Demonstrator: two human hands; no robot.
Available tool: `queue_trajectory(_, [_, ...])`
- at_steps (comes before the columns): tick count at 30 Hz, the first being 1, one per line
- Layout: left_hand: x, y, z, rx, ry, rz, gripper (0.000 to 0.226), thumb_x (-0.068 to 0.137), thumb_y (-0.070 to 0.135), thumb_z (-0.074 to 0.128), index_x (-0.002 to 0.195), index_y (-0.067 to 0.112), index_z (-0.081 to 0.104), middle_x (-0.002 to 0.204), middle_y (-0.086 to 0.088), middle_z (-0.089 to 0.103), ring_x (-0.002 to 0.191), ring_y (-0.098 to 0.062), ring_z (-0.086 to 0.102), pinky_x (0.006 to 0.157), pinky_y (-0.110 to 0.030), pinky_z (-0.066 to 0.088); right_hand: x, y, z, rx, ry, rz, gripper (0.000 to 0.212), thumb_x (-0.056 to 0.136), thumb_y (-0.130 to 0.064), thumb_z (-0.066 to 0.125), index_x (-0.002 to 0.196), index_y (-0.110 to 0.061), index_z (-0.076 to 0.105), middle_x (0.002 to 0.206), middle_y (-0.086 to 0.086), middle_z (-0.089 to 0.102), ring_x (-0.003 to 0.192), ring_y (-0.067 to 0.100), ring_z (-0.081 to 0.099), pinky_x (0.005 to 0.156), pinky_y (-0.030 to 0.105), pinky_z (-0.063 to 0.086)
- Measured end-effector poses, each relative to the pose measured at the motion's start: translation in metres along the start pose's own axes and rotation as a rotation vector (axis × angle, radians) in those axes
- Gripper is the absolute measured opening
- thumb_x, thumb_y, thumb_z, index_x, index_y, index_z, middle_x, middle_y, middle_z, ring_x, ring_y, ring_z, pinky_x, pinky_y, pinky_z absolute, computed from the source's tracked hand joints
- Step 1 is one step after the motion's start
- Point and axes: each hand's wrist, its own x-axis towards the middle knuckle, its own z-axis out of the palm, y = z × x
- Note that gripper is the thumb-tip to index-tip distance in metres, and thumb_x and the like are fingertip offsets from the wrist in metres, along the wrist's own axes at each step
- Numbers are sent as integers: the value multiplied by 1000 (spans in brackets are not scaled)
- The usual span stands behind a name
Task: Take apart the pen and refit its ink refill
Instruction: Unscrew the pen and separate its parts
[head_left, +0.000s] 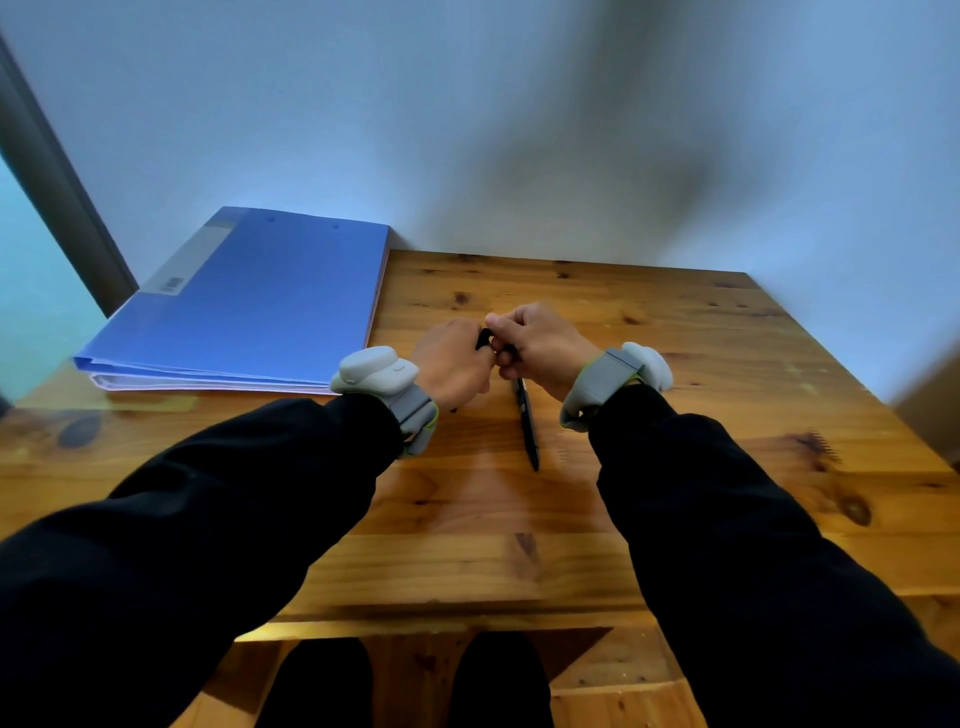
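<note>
Black sleeves (208, 519) reach over a wooden table (727, 415), past a blue folder (249, 301) at far left. At centre, the left hand (452, 358) curls round a small black pen piece (484, 339), while the right hand (540, 343), touching it, pinches the same piece at its fingertips. Just below the right hand, the pen body (527, 421) appears to lie on the wood, long axis running toward the camera, nearer the right hand; refitting likely turns on that reach.
</note>
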Motion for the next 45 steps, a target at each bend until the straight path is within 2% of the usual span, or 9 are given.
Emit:
queue_trajectory(8, [3, 1, 3, -7, 5, -7, 28, 95, 15, 44, 92, 3, 68, 77, -7, 75, 75, -21, 68, 70, -31, 51, -4, -8, 2, -89, 81, -29, 31, 102, -15, 38, 72, -8, 44, 64, 8, 44, 52, 17, 40, 50, 28, 37])
queue_trajectory(14, [3, 0, 4, 10, 10, -20, 26, 93, 14, 45, 90, 4, 69, 76, -5, 76, 73, -19, 68, 61, -24, 47, -3, -9, 4, -131, 103, -35, 16, 103, -13, 35, 97, -3, 46, 67, 6, 44, 55, 16, 38, 50, 27, 34])
queue_trajectory(19, [4, 0, 5, 2, 14, -35, 24, 93, 15, 46, 95, 4, 67, 78, -6, 76, 76, -20, 68, 73, -32, 53, -1, -11, 2, -187, 135, -38, 17, 102, -14, 36, 99, -3, 48, 69, 3, 46, 58, 15, 40, 53, 27, 36])
queue_trajectory(27, [3, -1, 3, -10, 9, -33, 24, 92, 14, 46, 92, 5, 68, 76, -6, 75, 73, -19, 67, 72, -32, 53, 1, -9, 3, -190, 124, -55, 18, 101, -11, 36, 96, -3, 51, 69, 3, 48, 58, 15, 41, 52, 27, 35])
queue_trajectory(32, [1, -1, 3, -7, 4, -41, 24, 92, 14, 46, 90, 5, 69, 76, -5, 76, 76, -20, 68, 71, -31, 51, 2, -5, 5, -355, 170, -97, 19, 101, -14, 38, 98, -6, 56, 73, 1, 53, 71, 21, 48, 68, 36, 41])
queue_trajectory(38, [1, 1, 0, -23, 23, -19, 26, 91, 13, 46, 88, 3, 69, 76, -6, 76, 75, -18, 67, 71, -29, 49, 2, -8, 5, -537, 298, -234, 20, 99, -16, 43, 97, -6, 60, 80, 3, 62, 69, 15, 51, 64, 28, 39])
queue_trajectory(41, [1, 1, 0, -30, 25, -20, 23, 91, 12, 46, 89, 4, 67, 76, -6, 76, 71, -16, 65, 66, -27, 47, 4, -10, 5, -564, 308, -236, 19, 99, -20, 45, 95, -7, 59, 79, 2, 63, 69, 15, 53, 65, 28, 39])
queue_trajectory(45, [1, -1, 1, -41, 37, -28, 21, 91, 14, 46, 92, 4, 65, 74, -5, 75, 75, -18, 68, 72, -31, 52, 4, -10, 5, -564, 309, -208, 20, 100, -23, 44, 97, -8, 56, 80, 2, 61, 71, 16, 52, 66, 29, 39])
